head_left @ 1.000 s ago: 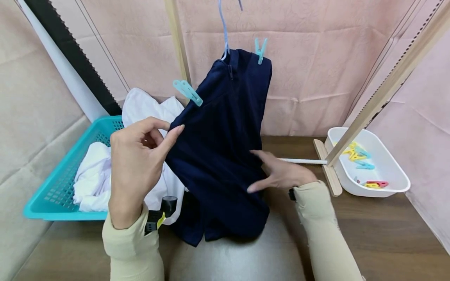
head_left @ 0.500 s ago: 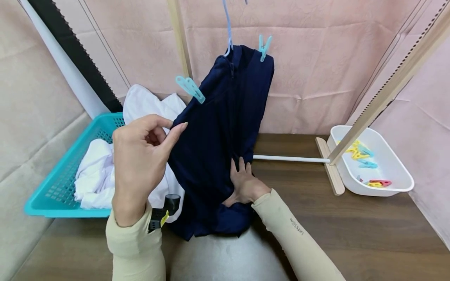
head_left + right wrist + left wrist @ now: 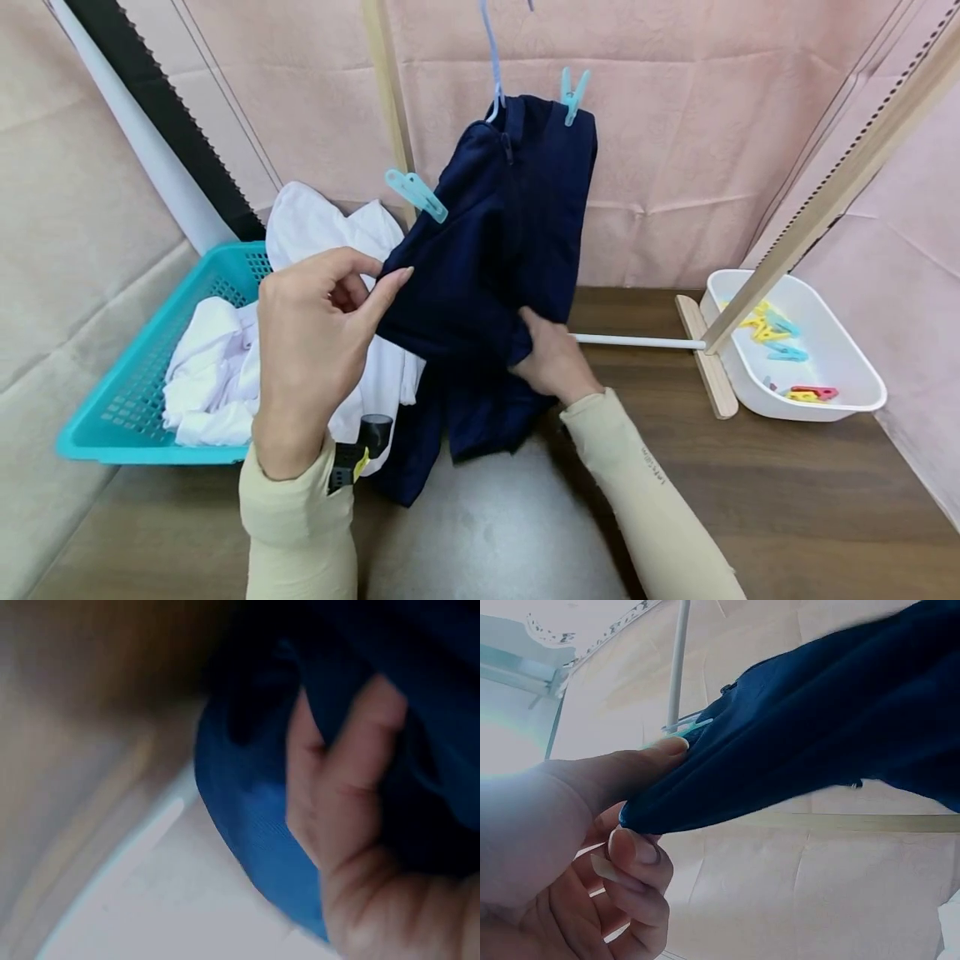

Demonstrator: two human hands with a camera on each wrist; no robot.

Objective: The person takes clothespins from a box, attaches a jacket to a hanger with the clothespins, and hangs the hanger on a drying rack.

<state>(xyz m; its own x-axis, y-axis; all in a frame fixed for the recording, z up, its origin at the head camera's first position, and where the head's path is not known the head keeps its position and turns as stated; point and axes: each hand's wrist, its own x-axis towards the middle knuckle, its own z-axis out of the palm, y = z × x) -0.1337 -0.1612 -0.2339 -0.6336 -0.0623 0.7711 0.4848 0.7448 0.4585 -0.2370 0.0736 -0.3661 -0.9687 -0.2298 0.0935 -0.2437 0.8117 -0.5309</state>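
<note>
Navy trousers (image 3: 480,250) with a zip hang from a light blue hanger (image 3: 491,58) in the head view. Two turquoise clothespins, a left clothespin (image 3: 417,196) and a right clothespin (image 3: 573,96), sit at the waist. My left hand (image 3: 311,350) pinches the trousers' left edge between thumb and forefinger, as the left wrist view also shows. Lower down on the right, my right hand (image 3: 553,357) grips bunched fabric. In the blurred right wrist view, folds of the navy cloth (image 3: 259,817) hide part of that hand's fingers.
A turquoise basket (image 3: 150,454) with white clothes (image 3: 213,367) stands at left. At right, a white tub (image 3: 855,367) holds loose yellow, turquoise and red clothespins. A wooden stand post (image 3: 817,192) and a white rod (image 3: 637,341) are beside the trousers.
My right hand moved in from the right, touched the lower trousers with spread fingers, then gripped and lifted the fabric. The left hand kept its pinch and shifted slightly right.
</note>
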